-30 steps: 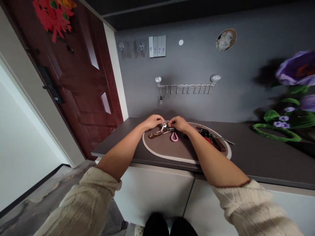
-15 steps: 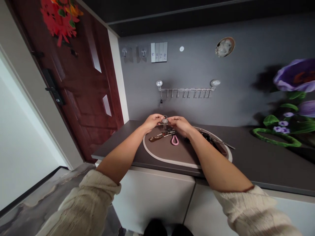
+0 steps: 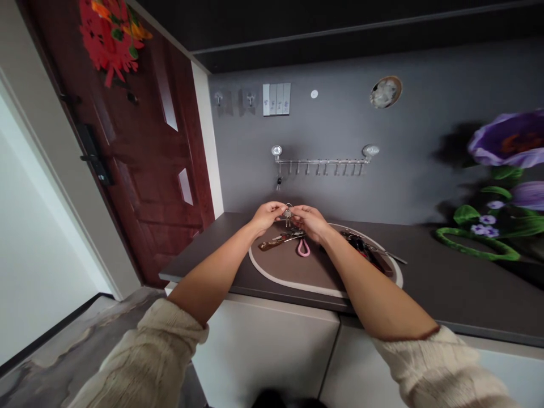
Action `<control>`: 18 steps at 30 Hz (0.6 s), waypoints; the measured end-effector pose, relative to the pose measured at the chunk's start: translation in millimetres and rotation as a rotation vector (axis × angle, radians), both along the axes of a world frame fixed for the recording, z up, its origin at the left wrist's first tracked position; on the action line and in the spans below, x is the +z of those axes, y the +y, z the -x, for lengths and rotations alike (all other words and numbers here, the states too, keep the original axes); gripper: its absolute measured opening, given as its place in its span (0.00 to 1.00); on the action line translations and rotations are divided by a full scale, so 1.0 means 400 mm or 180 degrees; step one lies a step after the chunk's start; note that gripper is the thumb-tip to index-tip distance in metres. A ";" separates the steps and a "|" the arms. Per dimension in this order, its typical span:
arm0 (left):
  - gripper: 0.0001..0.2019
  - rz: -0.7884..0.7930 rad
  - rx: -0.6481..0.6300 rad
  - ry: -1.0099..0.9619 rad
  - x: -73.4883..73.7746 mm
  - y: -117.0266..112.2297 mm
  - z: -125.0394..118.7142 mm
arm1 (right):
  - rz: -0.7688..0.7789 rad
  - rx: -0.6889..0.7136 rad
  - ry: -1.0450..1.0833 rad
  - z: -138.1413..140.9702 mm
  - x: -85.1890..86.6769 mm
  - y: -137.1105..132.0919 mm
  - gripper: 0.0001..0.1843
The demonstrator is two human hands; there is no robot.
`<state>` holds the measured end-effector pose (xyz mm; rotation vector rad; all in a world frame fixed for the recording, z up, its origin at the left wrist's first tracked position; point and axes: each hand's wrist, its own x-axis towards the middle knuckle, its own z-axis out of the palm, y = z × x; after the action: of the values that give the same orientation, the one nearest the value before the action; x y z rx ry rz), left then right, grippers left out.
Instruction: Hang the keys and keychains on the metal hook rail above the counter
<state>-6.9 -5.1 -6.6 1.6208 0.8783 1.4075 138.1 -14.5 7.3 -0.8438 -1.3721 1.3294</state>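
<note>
My left hand [image 3: 267,216] and my right hand [image 3: 311,220] are raised together above an oval brown mat [image 3: 297,266] on a dark counter. Between their pinched fingertips they hold a small silver key ring with keys [image 3: 288,213]. Below them on the mat lie a brown key fob with keys [image 3: 278,242] and a pink loop [image 3: 303,247]. A further bunch of keys with red and black parts [image 3: 364,248] lies to the right of my right forearm.
A chrome hook rail [image 3: 323,161] is fixed on the grey wall, with one small key [image 3: 278,182] hanging at its left end. A dark red door [image 3: 140,147] stands to the left. Purple artificial flowers [image 3: 505,170] sit at the right. White cabinet fronts [image 3: 272,345] are below the counter.
Both hands have lifted the small key ring off the mat and hold it a little higher. The camera has tilted slightly, so the scene sits lower in the picture.
</note>
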 end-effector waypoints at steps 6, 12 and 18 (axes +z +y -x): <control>0.14 -0.0172 0.0165 0.0130 0.009 -0.006 -0.002 | -0.0210 -0.0094 0.0081 -0.002 0.002 0.004 0.11; 0.14 -0.0305 0.0147 0.0115 0.020 -0.020 -0.004 | -0.0331 -0.0078 0.0100 -0.013 0.009 0.005 0.11; 0.13 -0.0489 0.0362 0.0045 0.026 -0.019 -0.002 | -0.0735 -0.0331 -0.0056 0.001 0.019 0.004 0.10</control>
<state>-6.1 -12.6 3.7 1.7195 0.9014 1.5774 137.7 -12.9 14.7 -0.7605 -1.4437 1.0629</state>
